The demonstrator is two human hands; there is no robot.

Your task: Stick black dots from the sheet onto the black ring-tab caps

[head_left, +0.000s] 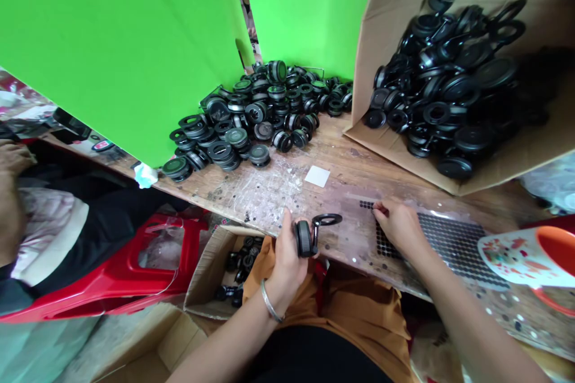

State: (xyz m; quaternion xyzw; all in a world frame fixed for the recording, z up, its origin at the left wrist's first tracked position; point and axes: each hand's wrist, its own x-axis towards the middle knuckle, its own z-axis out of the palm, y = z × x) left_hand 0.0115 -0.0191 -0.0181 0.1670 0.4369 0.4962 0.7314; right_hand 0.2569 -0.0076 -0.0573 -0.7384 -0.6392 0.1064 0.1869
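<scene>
My left hand (287,254) is closed around a black round part with a hinged ring (312,232), held just above the near edge of the wooden table (278,182). My right hand (398,224) rests on a clear sheet of small black dot stickers (453,242), its fingertips pinched at the sheet's upper left corner. Whether a sticker sits between those fingers is too small to make out. A heap of black round parts with green faces (256,116) lies at the back of the table.
A tilted cardboard box (494,176) full of black parts stands at the right. A white square pad (317,176) lies mid-table. A patterned mug (530,257) sits near right. Below the table are a smaller box with parts (211,278), a red plastic stool (135,275) and another person's arm (13,203).
</scene>
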